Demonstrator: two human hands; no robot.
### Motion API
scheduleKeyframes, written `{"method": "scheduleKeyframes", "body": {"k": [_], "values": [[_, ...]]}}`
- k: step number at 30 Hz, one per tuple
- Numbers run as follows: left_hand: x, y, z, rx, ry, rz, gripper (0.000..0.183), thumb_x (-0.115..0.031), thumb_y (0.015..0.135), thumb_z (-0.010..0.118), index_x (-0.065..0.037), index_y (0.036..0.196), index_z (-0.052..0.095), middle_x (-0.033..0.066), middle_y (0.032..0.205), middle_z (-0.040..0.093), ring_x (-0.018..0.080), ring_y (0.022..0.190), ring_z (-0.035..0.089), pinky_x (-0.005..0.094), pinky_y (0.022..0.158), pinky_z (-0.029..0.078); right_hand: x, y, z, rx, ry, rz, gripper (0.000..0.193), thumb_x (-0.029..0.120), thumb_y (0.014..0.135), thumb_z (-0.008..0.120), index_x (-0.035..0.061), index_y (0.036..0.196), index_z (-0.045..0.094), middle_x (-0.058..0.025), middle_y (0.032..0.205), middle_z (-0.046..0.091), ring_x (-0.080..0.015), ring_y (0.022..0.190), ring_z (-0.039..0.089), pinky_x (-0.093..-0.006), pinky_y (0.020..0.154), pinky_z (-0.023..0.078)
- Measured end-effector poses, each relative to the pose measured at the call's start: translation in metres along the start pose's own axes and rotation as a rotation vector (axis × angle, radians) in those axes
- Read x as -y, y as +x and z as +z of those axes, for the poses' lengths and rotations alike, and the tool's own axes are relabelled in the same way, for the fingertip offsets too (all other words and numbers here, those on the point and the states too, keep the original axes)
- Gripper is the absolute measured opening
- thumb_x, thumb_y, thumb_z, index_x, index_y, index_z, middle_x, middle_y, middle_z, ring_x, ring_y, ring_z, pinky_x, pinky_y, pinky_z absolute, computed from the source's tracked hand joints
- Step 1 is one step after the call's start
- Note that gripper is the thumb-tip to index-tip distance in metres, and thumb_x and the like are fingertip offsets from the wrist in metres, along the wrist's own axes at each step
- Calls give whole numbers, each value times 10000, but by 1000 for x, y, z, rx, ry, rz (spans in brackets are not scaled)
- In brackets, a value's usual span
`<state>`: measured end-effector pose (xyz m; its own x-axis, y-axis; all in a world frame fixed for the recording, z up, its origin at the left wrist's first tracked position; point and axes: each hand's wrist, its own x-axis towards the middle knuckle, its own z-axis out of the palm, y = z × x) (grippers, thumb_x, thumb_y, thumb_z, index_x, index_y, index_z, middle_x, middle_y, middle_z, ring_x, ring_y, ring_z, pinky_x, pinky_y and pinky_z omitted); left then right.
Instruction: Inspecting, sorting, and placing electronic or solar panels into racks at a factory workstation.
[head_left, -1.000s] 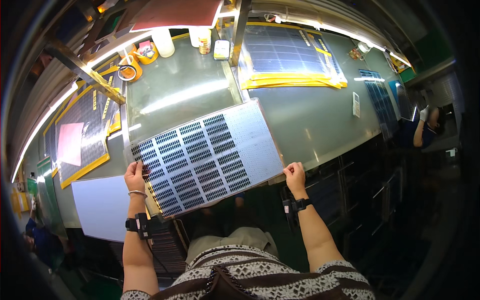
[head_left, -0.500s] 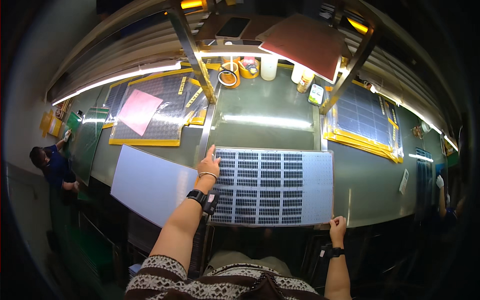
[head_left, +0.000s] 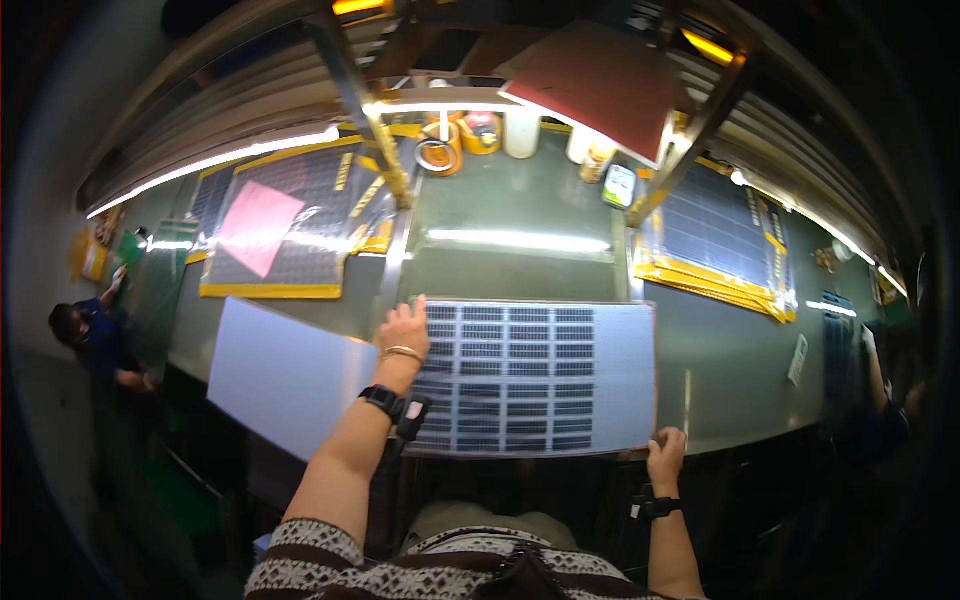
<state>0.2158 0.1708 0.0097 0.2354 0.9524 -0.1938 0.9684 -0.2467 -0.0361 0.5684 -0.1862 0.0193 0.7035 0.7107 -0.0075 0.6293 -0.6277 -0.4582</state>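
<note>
A thin rectangular panel (head_left: 622, 375), white with a grid of dark patterned blocks, looks like a circuit board sheet. It lies across the table's near edge in front of me. My left hand (head_left: 403, 332) is at its upper left edge, fingers bent over that edge; the underside of the grip is hidden. At the lower right corner, my right hand (head_left: 667, 458) pinches the panel between thumb and fingers. Just left of my left hand lies a plain white sheet (head_left: 285, 375), slanted, its right end by my wrist.
Yellow-edged patterned sheets lie in a stack (head_left: 715, 235) at right and another group (head_left: 275, 270) at left, topped by a pink sheet (head_left: 262, 225). Tape rolls (head_left: 437, 155) and bottles (head_left: 521, 135) stand behind. Metal posts (head_left: 690, 135) frame the table. People work at both sides.
The view has swung slightly, so the scene sits further left. My left fingers are more bunched at the panel's edge. My right hand keeps its corner.
</note>
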Motion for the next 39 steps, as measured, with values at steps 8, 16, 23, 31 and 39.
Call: {"method": "scheduleKeyframes", "body": {"k": [8,16,23,31,39], "values": [[3,-13,37,-365,-44,104,503,-359,838,464,-117,1274,400,27,1381,295,253,1299,193,539,1003,169,63,146,43,-41,-398,-538,480,23,735,434,63,1213,443,-53,1289,399,-303,1153,370,-421,933,323],[-2,-16,39,-369,-133,35,531,-340,856,433,-93,1314,329,32,1404,258,253,1311,177,534,1020,124,68,188,73,-83,-417,-547,460,29,753,437,21,1213,425,-91,1285,406,-307,1147,394,-407,954,317],[-7,-23,39,-389,-159,-51,647,-404,849,422,-44,1350,227,78,1426,192,240,1326,133,510,1037,69,39,74,19,66,-366,-562,498,2,757,407,-11,1254,377,-140,1334,346,-336,1231,309,-434,1002,269],[7,-110,65,-315,-161,-103,686,-424,833,443,-2,1334,240,159,1412,188,315,1317,126,521,1029,90,-7,-43,-12,236,-394,-530,523,-24,704,422,-40,1226,406,-159,1335,343,-349,1247,282,-446,1020,225],[23,-243,75,-105,-593,-811,457,-394,728,649,-38,999,557,154,1010,558,257,922,521,390,753,410,-4,-21,-34,218,-214,-682,517,-35,637,518,55,1146,503,-174,1305,356,-368,1220,312,-471,1000,251]]}}
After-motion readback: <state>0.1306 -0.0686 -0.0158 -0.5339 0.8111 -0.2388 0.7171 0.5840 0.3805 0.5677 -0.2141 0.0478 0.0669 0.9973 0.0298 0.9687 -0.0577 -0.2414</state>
